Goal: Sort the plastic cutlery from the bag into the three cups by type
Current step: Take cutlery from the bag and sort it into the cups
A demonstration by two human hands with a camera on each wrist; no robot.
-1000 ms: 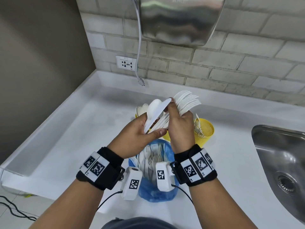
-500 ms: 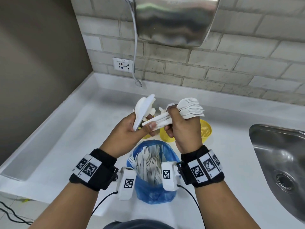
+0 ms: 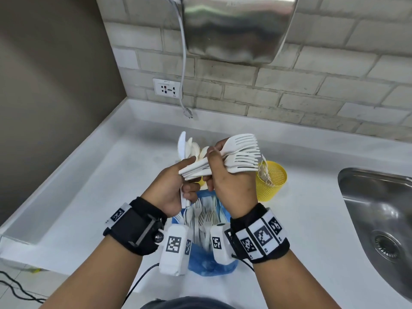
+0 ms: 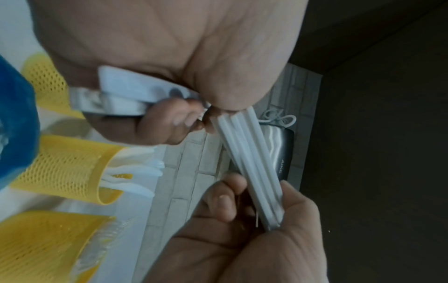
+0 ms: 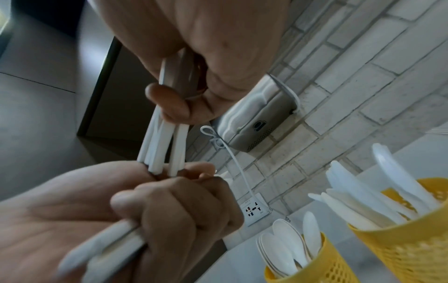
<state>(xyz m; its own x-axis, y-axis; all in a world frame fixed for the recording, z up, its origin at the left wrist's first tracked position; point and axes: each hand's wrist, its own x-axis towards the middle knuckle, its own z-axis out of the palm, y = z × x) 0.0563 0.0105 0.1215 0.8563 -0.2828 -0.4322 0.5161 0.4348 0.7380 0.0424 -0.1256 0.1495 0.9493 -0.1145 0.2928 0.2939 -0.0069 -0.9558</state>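
Note:
My right hand (image 3: pixel 215 166) grips a bundle of white forks (image 3: pixel 243 152), tines pointing right. Their handle ends (image 5: pixel 160 151) butt against my left hand (image 3: pixel 189 182), which grips white knives (image 3: pixel 182 146) upright, blades up. The left wrist view shows the knife handles (image 4: pixel 121 95) in my left hand (image 4: pixel 184 114) and the fork handles (image 4: pixel 249 162) running into my right hand (image 4: pixel 254 210). Below both hands the open blue bag (image 3: pixel 211 262) holds more forks (image 3: pixel 205 217). Three yellow mesh cups stand behind: a spoon cup (image 5: pixel 303 268), a knife cup (image 5: pixel 412 239) and a fork cup (image 3: pixel 272 179).
The white counter (image 3: pixel 111 186) has a raised lip along its left side and back. A steel sink (image 3: pixel 379 208) lies at the right. On the brick wall hang a steel hand dryer (image 3: pixel 236 30), its loose cable (image 3: pixel 184 70) and a socket (image 3: pixel 167 88).
My left hand has drawn the knives out of the bundle and turned them upright. The fork bundle has dropped lower, and its handle ends now meet my left hand.

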